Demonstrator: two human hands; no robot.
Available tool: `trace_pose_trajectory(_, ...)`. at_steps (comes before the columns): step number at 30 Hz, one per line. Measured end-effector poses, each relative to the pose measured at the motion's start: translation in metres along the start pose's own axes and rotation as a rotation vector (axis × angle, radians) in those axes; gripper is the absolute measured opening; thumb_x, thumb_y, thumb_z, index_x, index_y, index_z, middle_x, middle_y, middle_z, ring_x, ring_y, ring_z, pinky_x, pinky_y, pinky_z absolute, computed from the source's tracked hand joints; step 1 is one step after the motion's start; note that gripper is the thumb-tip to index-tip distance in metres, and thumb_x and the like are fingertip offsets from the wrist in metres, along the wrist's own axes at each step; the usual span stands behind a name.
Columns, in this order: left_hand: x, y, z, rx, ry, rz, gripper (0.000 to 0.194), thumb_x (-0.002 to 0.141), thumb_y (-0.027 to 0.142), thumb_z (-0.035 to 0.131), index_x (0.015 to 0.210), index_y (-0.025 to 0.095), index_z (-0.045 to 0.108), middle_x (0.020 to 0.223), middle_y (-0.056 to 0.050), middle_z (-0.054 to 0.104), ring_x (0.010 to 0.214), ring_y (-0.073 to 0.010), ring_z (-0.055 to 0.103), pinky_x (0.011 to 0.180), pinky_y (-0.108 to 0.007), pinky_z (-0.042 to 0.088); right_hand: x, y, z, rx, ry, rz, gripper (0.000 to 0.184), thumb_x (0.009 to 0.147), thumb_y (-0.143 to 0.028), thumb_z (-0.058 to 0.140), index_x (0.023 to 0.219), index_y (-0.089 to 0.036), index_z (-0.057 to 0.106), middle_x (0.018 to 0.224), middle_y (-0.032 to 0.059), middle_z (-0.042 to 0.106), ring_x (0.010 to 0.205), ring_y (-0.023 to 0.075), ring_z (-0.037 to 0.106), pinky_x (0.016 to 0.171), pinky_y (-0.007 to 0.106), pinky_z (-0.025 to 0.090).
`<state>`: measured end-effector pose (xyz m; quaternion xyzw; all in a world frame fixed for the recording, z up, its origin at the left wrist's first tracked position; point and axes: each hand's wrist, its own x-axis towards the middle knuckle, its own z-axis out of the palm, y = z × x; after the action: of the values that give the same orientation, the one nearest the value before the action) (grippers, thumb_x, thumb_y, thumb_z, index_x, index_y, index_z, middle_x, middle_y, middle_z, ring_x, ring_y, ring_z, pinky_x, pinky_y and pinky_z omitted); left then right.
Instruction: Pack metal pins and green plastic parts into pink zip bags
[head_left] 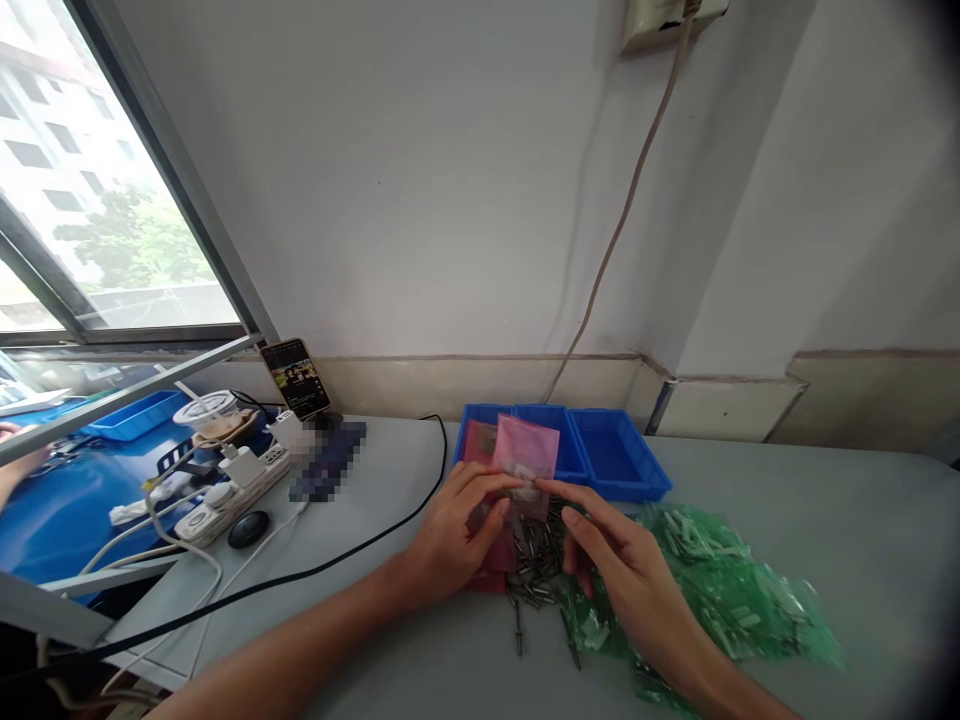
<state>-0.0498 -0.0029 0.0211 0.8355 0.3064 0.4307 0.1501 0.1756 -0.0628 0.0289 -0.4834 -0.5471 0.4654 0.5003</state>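
A small pink plastic bag (526, 447) stands up between my hands, with something pale showing in its lower part. My left hand (454, 530) holds its left side, index finger stretched across the front and thumb below. From the other side, the index fingertip of my right hand (619, 560) touches the bag near the same spot. That hand's thumb is apart from the index finger, and its other fingers curl underneath. Below lies a pile of small metal pins (531, 560), partly hidden by the hands. More pink bags (495, 575) lie under my left hand.
Blue plastic bins (619, 455) stand behind the bag. Green plastic bags (739, 590) of small parts spread to the right. On the left are a black cable (360, 545), a power strip (232, 495), a mouse (248, 529) and a propped phone (296, 378). Another person's arm (15, 460) shows far left.
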Motion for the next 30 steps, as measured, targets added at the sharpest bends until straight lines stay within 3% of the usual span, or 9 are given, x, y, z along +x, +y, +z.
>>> trace_pose_trajectory(4,0.004,-0.012,0.001,0.085,0.096,-0.071,0.028,0.111,0.027,0.054,0.136,0.025,0.066,0.129,-0.01,0.07,0.123,-0.026,0.061,0.111,-0.045,0.049,0.002,0.005,-0.001,-0.012,0.074,-0.022,0.053,0.103,-0.061,0.06,0.142,-0.027,0.071,0.114,0.0097,0.07,0.064,0.0151,0.058,0.048,0.026,0.05)
trace_pose_trajectory(9,0.008,-0.028,0.002,0.143,0.177,-0.203,0.028,0.112,0.03,0.053,0.137,0.026,0.064,0.135,-0.009,0.069,0.127,-0.0271,0.058,0.114,-0.048,0.047,0.001,0.005,-0.001,-0.063,0.086,-0.012,0.051,0.105,-0.057,0.058,0.145,-0.027,0.066,0.119,0.0104,0.066,0.064,0.0143,0.057,0.049,0.026,0.05)
trace_pose_trajectory(17,0.009,-0.039,0.002,0.179,0.137,-0.21,0.03,0.112,0.03,0.053,0.14,0.026,0.063,0.136,-0.009,0.068,0.129,-0.0273,0.056,0.117,-0.049,0.044,0.001,0.004,0.0,-0.062,0.069,-0.048,0.042,0.106,-0.053,0.058,0.139,-0.029,0.067,0.136,0.0114,0.06,0.067,0.0137,0.059,0.047,0.026,0.049)
trace_pose_trajectory(23,0.009,-0.045,0.002,0.172,0.133,-0.221,0.029,0.112,0.031,0.052,0.139,0.025,0.062,0.138,-0.009,0.067,0.13,-0.0276,0.054,0.117,-0.049,0.043,-0.001,0.006,0.0,-0.106,0.065,-0.086,0.037,0.108,-0.049,0.056,0.138,-0.031,0.066,0.137,0.0097,0.059,0.07,0.0142,0.062,0.05,0.027,0.051)
trace_pose_trajectory(30,0.009,-0.054,0.003,0.155,0.061,-0.234,0.025,0.113,0.03,0.049,0.131,0.023,0.065,0.125,-0.009,0.07,0.128,-0.0294,0.05,0.118,-0.052,0.041,-0.002,0.002,0.001,-0.316,0.032,-0.163,0.031,0.11,-0.044,0.05,0.127,-0.028,0.071,0.123,0.0082,0.071,0.078,0.0188,0.067,0.066,0.032,0.056)
